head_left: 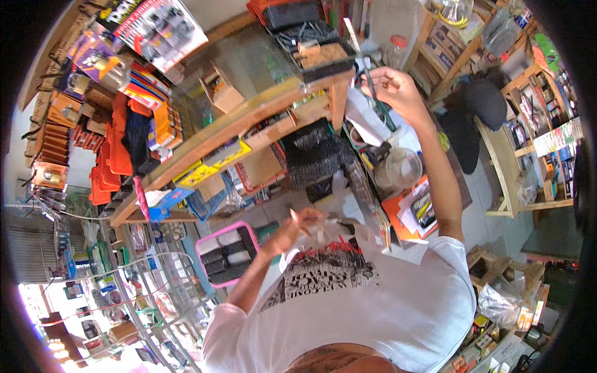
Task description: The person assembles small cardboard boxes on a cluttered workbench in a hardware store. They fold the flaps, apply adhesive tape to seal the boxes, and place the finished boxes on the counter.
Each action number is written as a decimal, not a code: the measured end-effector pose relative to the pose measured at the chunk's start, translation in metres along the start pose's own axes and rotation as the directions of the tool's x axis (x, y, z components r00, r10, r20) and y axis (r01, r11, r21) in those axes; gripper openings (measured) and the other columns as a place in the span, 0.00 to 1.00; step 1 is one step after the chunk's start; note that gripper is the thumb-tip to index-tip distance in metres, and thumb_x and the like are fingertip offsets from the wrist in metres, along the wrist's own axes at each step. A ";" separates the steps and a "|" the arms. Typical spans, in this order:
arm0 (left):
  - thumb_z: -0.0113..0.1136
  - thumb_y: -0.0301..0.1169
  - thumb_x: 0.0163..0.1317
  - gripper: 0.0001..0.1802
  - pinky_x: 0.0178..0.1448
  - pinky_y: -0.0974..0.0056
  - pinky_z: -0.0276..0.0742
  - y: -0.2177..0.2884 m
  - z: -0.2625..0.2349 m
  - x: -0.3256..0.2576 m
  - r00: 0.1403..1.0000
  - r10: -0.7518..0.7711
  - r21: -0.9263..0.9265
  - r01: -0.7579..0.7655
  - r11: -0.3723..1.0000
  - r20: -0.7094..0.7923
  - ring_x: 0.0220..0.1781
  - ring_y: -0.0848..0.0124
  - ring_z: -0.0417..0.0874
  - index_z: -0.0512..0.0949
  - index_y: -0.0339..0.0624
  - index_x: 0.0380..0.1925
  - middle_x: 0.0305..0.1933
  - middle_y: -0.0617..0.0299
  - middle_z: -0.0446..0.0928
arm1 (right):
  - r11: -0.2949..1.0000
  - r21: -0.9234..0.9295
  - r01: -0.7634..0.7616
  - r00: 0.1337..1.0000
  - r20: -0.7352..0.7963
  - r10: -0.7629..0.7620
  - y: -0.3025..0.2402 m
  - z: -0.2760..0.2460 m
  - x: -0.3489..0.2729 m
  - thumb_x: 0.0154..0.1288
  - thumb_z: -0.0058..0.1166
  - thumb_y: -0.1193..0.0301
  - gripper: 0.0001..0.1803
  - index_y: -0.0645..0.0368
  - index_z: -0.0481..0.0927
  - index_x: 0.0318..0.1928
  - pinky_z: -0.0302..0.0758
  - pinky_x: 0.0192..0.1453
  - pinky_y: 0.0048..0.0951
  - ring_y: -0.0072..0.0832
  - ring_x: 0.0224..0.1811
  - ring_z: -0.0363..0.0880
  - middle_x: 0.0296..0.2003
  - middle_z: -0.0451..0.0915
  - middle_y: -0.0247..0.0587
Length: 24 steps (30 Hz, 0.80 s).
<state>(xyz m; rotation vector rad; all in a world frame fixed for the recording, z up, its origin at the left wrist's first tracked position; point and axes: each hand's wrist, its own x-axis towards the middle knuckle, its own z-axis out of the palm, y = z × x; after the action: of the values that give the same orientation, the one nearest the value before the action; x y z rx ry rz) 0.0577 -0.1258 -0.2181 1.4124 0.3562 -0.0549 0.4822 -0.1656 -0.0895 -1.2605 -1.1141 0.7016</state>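
My right hand (398,90) is raised at the right end of the wooden shelf counter, its fingers pinching a long thin tool (371,84). The tool stands nearly upright, dark along its lower part and pale at its upper end; its exact kind does not show. Papers and a clear plastic jar (400,168) sit below that hand. Close in front of my white printed shirt is my left hand (303,225), its visible fingers apart and nothing plainly held in them. Some of its fingertips are hard to make out against the pale shirt.
A glass-topped wooden counter (249,99) crosses ahead, bearing a small open cardboard box (221,90) and a black tray (323,59). A pink-rimmed case (227,253) lies lower left. Packed goods line the left; a black cap (484,102) and wooden shelves (538,149) stand right.
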 end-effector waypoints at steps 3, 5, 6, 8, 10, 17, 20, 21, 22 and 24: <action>0.10 0.87 0.54 0.68 0.65 0.41 0.78 0.013 -0.022 0.003 0.986 -0.080 -0.157 0.103 0.982 0.146 0.79 0.47 0.67 0.73 0.41 0.66 0.78 0.47 0.66 | 1.000 0.011 0.002 0.976 0.218 -0.005 0.027 -0.002 -0.056 0.62 0.68 0.79 0.19 0.61 0.78 0.52 0.75 0.60 0.26 0.20 0.53 0.78 0.51 0.79 0.32; 0.08 0.90 0.48 0.74 0.66 0.38 0.77 0.022 -0.034 0.008 0.962 -0.136 -0.252 0.196 0.948 0.237 0.81 0.45 0.63 0.75 0.40 0.65 0.81 0.46 0.63 | 0.991 -0.022 -0.132 0.919 0.371 0.130 0.042 0.003 -0.097 0.51 0.76 0.66 0.34 0.57 0.70 0.56 0.71 0.55 0.27 0.23 0.50 0.73 0.48 0.74 0.32; 0.08 0.91 0.46 0.75 0.67 0.37 0.76 0.029 -0.039 0.010 0.948 -0.153 -0.304 0.238 0.923 0.281 0.82 0.44 0.62 0.76 0.39 0.65 0.81 0.46 0.62 | 0.973 -0.124 -0.193 0.865 0.446 0.228 0.034 0.008 -0.117 0.51 0.77 0.66 0.37 0.56 0.69 0.58 0.71 0.53 0.28 0.24 0.48 0.72 0.46 0.73 0.31; 0.15 0.95 0.42 0.79 0.66 0.28 0.74 0.031 -0.045 0.016 0.924 -0.219 -0.349 0.327 0.878 0.314 0.82 0.42 0.60 0.78 0.32 0.62 0.82 0.40 0.58 | 0.933 -0.283 -0.222 0.757 0.553 0.348 0.027 0.017 -0.146 0.48 0.79 0.64 0.38 0.57 0.70 0.56 0.72 0.50 0.32 0.28 0.47 0.74 0.43 0.74 0.34; 0.15 0.95 0.42 0.80 0.66 0.28 0.74 0.034 -0.048 0.020 0.904 -0.228 -0.375 0.366 0.852 0.363 0.83 0.44 0.58 0.78 0.31 0.63 0.83 0.40 0.57 | 0.898 -0.411 -0.157 0.683 0.612 0.399 0.018 0.025 -0.166 0.49 0.79 0.64 0.38 0.59 0.70 0.56 0.73 0.50 0.35 0.31 0.45 0.75 0.43 0.75 0.38; 0.18 0.95 0.42 0.82 0.66 0.27 0.74 0.047 -0.049 0.028 0.844 -0.220 -0.412 0.446 0.795 0.488 0.86 0.47 0.52 0.75 0.27 0.66 0.84 0.38 0.54 | 0.890 -0.446 -0.099 0.566 0.710 0.419 0.013 0.049 -0.184 0.49 0.78 0.59 0.39 0.61 0.71 0.56 0.76 0.48 0.42 0.41 0.44 0.81 0.44 0.79 0.48; 0.18 0.95 0.42 0.82 0.66 0.27 0.73 0.052 -0.048 0.029 0.832 -0.210 -0.412 0.454 0.790 0.514 0.87 0.48 0.51 0.74 0.26 0.67 0.83 0.37 0.54 | 0.895 -0.443 -0.049 0.576 0.720 0.388 0.010 0.060 -0.179 0.47 0.78 0.56 0.37 0.62 0.73 0.52 0.76 0.50 0.43 0.44 0.47 0.83 0.43 0.81 0.49; 0.18 0.95 0.42 0.82 0.66 0.26 0.73 0.052 -0.047 0.029 0.828 -0.206 -0.412 0.456 0.789 0.522 0.87 0.48 0.51 0.74 0.25 0.67 0.83 0.37 0.54 | 0.905 -0.426 -0.025 0.599 0.718 0.354 0.016 0.061 -0.180 0.47 0.78 0.55 0.37 0.62 0.73 0.51 0.76 0.50 0.44 0.44 0.48 0.83 0.43 0.81 0.49; 0.18 0.95 0.42 0.83 0.66 0.26 0.73 0.052 -0.048 0.030 0.825 -0.198 -0.414 0.455 0.789 0.529 0.87 0.48 0.51 0.74 0.25 0.67 0.83 0.37 0.54 | 0.913 -0.408 0.000 0.621 0.716 0.320 0.027 0.063 -0.181 0.48 0.78 0.54 0.36 0.62 0.74 0.50 0.76 0.50 0.44 0.45 0.48 0.83 0.43 0.81 0.50; 0.18 0.95 0.41 0.83 0.66 0.25 0.72 0.052 -0.048 0.029 0.822 -0.182 -0.419 0.450 0.789 0.540 0.87 0.48 0.50 0.74 0.25 0.67 0.83 0.36 0.55 | 0.907 -0.419 0.046 0.627 0.719 0.300 0.027 0.066 -0.177 0.49 0.77 0.52 0.35 0.62 0.74 0.48 0.77 0.49 0.46 0.46 0.47 0.84 0.42 0.82 0.50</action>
<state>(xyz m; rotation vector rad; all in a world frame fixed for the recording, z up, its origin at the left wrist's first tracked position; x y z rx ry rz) 0.0881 -0.0653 -0.1817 0.7258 0.1779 -0.5471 0.3638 -0.2941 -0.1656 -1.4260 -1.9790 1.2478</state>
